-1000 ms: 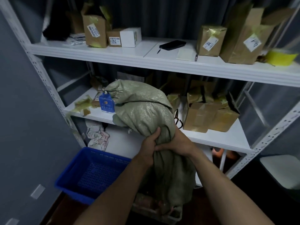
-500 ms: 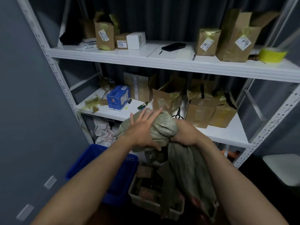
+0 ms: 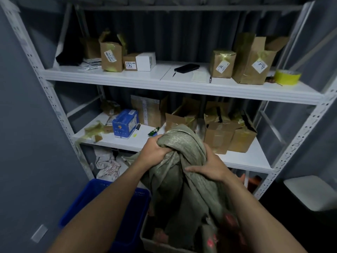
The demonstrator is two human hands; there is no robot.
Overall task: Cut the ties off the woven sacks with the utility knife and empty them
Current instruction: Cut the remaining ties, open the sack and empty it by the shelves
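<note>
Both hands clutch the bunched woven sack (image 3: pixel 180 143) — left hand (image 3: pixel 153 152) fisted in its top fold; right hand (image 3: pixel 209 167) gripping the side. It hangs over a grey bin (image 3: pixel 145 240); a blue crate (image 3: pixel 102 203) stands just beside.

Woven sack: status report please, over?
Left grip and right grip both clutching woven sack. Sack hangs over grey bin. Nothing blocking; knife not in view.
</note>
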